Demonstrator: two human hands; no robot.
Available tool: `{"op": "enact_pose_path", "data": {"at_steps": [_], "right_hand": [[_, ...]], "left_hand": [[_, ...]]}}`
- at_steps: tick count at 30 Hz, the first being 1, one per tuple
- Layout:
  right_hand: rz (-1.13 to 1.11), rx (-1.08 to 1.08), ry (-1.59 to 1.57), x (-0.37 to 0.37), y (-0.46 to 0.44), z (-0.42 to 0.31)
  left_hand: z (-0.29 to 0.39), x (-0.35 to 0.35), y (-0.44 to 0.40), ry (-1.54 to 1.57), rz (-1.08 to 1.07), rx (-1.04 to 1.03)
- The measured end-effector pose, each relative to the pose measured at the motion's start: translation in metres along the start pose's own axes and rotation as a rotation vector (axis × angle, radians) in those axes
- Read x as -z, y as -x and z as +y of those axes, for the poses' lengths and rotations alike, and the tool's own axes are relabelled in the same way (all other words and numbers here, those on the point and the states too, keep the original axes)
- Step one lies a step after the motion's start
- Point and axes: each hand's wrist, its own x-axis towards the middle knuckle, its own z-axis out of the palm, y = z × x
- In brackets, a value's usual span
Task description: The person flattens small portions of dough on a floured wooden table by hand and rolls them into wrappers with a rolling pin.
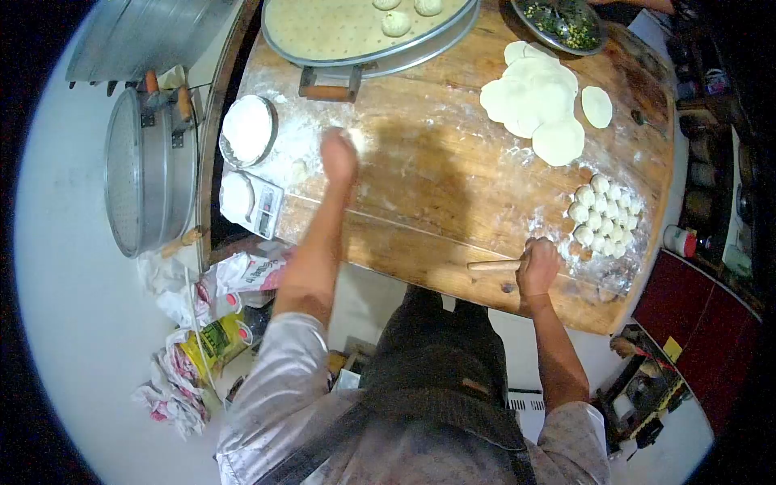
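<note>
And there, at five o'clock on the table (404,210), we had the rolling pin (489,265), the right hand (539,267) clamped on one end! Well apart, at nine, was the left hand (339,158) (blurred, so we couldn't tell if it gripped anything). Dough balls (595,220) sat unflattened at half past three; flat rounds (533,93) overlapped at half past one, rolled already, we judged. Farther out, at eleven, the steamer (323,32) showed only three buns (396,23), so plenty looked left.
</note>
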Motion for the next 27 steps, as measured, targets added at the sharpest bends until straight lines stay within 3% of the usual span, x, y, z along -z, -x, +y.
{"op": "enact_pose_path", "data": {"at_steps": [1,2,3,4,6,10,11,12,13,14,16,18,19,22,24,26,27], "right_hand": [[-0.051,-0.027,-0.008,0.0,0.0,0.001],[-0.05,-0.033,-0.006,0.001,0.001,0.0],[-0.056,-0.031,-0.013,0.002,0.001,0.0],[-0.062,-0.03,-0.019,0.003,0.0,-0.001],[-0.013,0.023,-0.033,-0.001,0.001,0.003],[0.036,0.019,-0.005,0.008,0.012,0.011],[0.152,0.024,-0.009,0.001,0.01,0.016],[-0.055,-0.067,0.021,0.001,0.003,0.023],[-0.032,-0.079,-0.011,0.003,-0.012,0.019],[0.125,-0.082,-0.019,-0.008,-0.025,0.017],[0.145,-0.147,-0.017,-0.008,-0.065,0.011],[0.129,-0.251,0.086,-0.006,-0.094,-0.002],[0.136,-0.263,0.088,-0.005,-0.088,0.001],[0.114,-0.012,-0.018,-0.01,-0.039,0.014],[0.119,0.018,-0.042,0.002,0.004,0.009],[0.022,-0.015,0.011,-0.013,0.002,0.013],[0.206,0.012,0.003,-0.021,-0.02,0.007]], "left_hand": [[0.011,-0.027,0.027,0.026,-0.003,-0.028],[0.054,-0.009,0.05,0.088,-0.348,0.022],[0.089,-0.013,0.081,0.072,-0.444,-0.075],[0.129,-0.019,0.119,0.043,-0.499,-0.224],[0.201,-0.02,0.173,0.143,-0.54,-0.319],[0.264,-0.017,0.232,0.477,-0.609,-0.26],[0.268,-0.022,0.241,0.52,-0.632,-0.179],[0.262,-0.036,0.251,0.618,-0.67,-0.149],[0.256,-0.049,0.258,0.706,-0.71,-0.115],[0.257,-0.048,0.252,0.691,-0.681,-0.184],[0.266,-0.05,0.224,0.669,-0.672,-0.26],[0.269,-0.047,0.206,0.307,-0.73,-0.513],[0.268,-0.05,0.199,0.309,-0.735,-0.526],[0.25,-0.059,0.183,0.426,-1.066,-0.154],[0.221,-0.067,0.189,0.599,-0.989,0.099],[0.215,-0.057,0.19,0.51,-1.015,0.046],[0.221,-0.04,0.188,0.452,-1.046,0.022]]}}
